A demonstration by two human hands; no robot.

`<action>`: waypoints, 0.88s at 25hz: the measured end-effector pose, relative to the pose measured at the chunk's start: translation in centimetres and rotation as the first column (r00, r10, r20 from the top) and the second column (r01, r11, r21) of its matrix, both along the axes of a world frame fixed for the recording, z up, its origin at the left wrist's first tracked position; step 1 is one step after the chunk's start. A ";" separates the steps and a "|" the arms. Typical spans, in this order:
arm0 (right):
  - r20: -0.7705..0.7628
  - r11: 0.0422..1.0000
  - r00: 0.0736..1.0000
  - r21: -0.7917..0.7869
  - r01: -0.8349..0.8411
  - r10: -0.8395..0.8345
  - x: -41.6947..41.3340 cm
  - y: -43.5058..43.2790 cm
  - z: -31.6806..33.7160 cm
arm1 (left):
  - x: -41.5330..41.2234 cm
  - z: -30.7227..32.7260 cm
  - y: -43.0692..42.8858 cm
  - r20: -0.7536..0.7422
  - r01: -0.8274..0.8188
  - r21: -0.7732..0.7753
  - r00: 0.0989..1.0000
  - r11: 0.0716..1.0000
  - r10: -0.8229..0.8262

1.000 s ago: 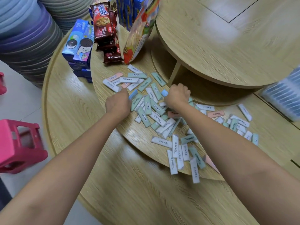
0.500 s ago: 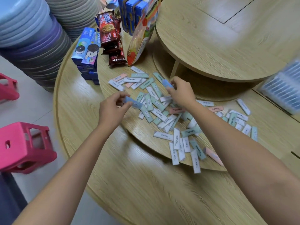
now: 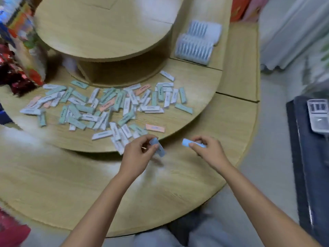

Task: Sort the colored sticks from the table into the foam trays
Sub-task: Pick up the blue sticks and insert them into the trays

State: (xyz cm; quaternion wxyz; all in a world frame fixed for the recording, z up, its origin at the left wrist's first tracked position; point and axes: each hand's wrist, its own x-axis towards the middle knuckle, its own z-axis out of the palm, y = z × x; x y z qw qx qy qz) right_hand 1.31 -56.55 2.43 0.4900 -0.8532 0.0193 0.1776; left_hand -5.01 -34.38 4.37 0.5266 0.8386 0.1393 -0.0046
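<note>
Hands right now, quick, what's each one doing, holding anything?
Left hand: closed on a blue stick.
Right hand: closed on another blue stick.

The sticks (image 3: 106, 106) are white, mint green and pink. Nearer than that pile, each hand pinches a light blue stick (image 3: 187, 142).

The left hand (image 3: 140, 154) and the right hand (image 3: 206, 150) hover side by side above the lowest table tier (image 3: 89, 184), each pinching one stick: the left-hand stick (image 3: 157, 147) and the right-hand stick (image 3: 188, 143). Just beyond the left hand, and spreading away to its left, the pile of sticks (image 3: 106, 107) lies on the middle tier (image 3: 195, 118). Behind the pile rises the top tier (image 3: 99, 27). Far beyond the right hand, the foam trays (image 3: 197, 43) sit on a side shelf, well apart from the pile.
</note>
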 end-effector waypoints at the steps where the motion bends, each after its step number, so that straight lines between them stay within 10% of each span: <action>1: 0.003 0.999 0.999 0.016 0.048 -0.048 -0.7 -2.8 0.0 | 0.5 -0.1 -2.7 -0.005 0.075 0.008 0.997 0.997 -0.075; 13: 0.061 0.978 0.996 -0.193 0.081 -0.070 0.2 -40.5 1.4 | 7.4 -2.2 -36.2 -0.074 0.260 -0.016 0.963 0.966 -0.260; 22: 0.143 0.977 0.984 -0.196 -0.081 0.110 19.8 -46.3 0.9 | 21.9 -3.9 -44.3 -0.023 0.131 -0.064 0.991 0.989 -0.133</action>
